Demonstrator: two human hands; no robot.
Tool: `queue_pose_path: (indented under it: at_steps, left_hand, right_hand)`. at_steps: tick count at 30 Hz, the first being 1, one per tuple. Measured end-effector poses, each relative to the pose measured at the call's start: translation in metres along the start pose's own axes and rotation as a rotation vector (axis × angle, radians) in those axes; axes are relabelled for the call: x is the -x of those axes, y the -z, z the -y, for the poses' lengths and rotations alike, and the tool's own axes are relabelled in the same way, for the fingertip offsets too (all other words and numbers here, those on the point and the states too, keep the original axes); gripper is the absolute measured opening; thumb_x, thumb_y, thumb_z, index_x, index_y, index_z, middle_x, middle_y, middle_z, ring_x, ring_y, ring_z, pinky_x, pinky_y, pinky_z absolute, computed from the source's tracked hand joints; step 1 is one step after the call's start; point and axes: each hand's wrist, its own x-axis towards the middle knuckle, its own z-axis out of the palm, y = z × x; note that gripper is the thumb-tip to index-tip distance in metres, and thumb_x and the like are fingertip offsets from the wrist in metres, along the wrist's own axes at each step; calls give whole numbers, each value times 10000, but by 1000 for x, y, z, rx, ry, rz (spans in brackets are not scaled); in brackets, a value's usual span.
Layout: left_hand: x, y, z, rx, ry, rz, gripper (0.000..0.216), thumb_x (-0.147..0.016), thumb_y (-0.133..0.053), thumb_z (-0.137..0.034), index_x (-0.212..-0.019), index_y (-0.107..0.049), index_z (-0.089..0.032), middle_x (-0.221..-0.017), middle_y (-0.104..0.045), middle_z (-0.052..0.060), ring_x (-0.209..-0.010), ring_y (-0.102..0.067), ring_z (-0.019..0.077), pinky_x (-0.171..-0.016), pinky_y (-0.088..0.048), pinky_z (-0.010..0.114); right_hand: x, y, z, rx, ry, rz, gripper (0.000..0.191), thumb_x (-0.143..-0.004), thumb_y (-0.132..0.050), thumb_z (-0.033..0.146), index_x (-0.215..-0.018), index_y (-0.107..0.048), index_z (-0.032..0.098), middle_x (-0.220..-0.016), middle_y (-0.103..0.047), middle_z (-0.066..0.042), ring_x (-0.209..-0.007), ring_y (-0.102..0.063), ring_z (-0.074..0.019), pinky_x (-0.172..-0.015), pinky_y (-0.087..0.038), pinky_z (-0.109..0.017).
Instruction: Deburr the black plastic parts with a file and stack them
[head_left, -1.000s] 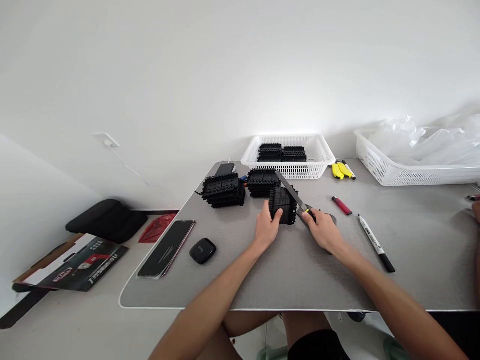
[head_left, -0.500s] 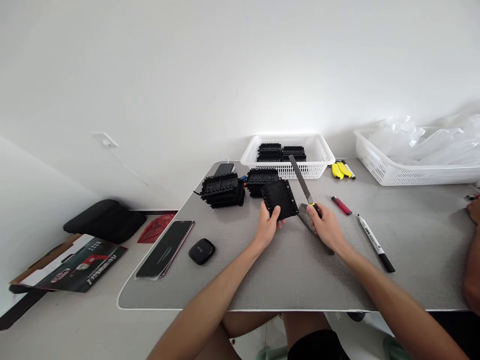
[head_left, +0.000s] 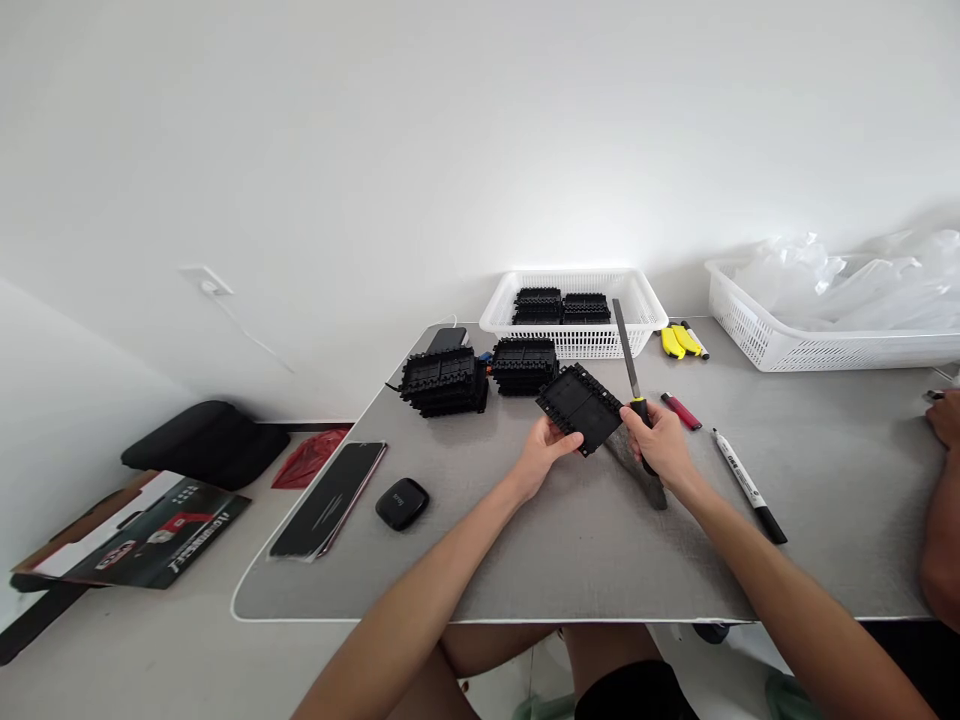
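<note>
My left hand (head_left: 546,452) is closed on the lower left of a flat black plastic panel (head_left: 581,405) with toothed edges, its thumb on the face. A file (head_left: 627,350) with a black and yellow handle stands nearly upright in my right hand (head_left: 657,440), which is closed round the handle. The fingertips of that hand touch or nearly touch the panel's right corner. Beneath my hands a dark grey, blade-shaped object (head_left: 634,475) lies on the table, partly covered. Two stacks of similar black panels, a left one (head_left: 442,380) and a right one (head_left: 523,365), stand behind the held panel.
A white basket (head_left: 574,345) holds more black panels; another (head_left: 840,350) holds clear plastic bags. Yellow-handled tools (head_left: 679,342), a red lighter-like object (head_left: 681,410) and a marker (head_left: 750,485) lie rightward. A phone (head_left: 330,500) and black case (head_left: 403,503) lie left. Another person's arm (head_left: 943,500) rests far right.
The black panel has turned and shifted right and slightly down in my left hand. My right hand moved slightly right, and the file swung more upright, with its fingers now at the panel's corner.
</note>
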Motion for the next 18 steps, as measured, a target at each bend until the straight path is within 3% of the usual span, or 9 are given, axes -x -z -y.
queue_pose_path:
  at_steps: [5,8,14,18]
  left_hand:
    - [-5,10,-12,4,-13,-130,633,-605,-838,-372,-1078,-457,-195,-871,-634,16,-660,-581,124,-554,-506,251]
    - [-5,14,-17,-142,1,-122,657,-558,-862,-387,-1045,-463,-197,-753,-585,-31,-544,-526,96,-471,-470,226]
    - [-1,13,-19,-327,25,23,883,-519,-893,-332,-1230,-384,-215,-871,-631,18,-615,-603,142,-508,-501,245]
    - [0,10,-15,-328,6,43,720,-525,-890,-307,-1119,-508,-166,-1004,-638,81,-785,-638,186,-585,-539,266]
  right_hand:
    - [-3,7,3,127,49,5,331,-789,-543,538,-815,-532,208,-478,-421,66,-377,-407,-118,-387,-332,-251]
    - [-5,11,4,205,89,40,332,-802,-516,520,-858,-562,196,-498,-441,54,-395,-414,-126,-407,-350,-263]
    - [-6,16,6,218,102,43,286,-807,-536,489,-853,-589,211,-502,-443,49,-408,-418,-133,-429,-363,-271]
    - [-6,17,3,220,119,60,309,-811,-539,504,-868,-600,207,-494,-433,56,-407,-417,-136,-437,-360,-272]
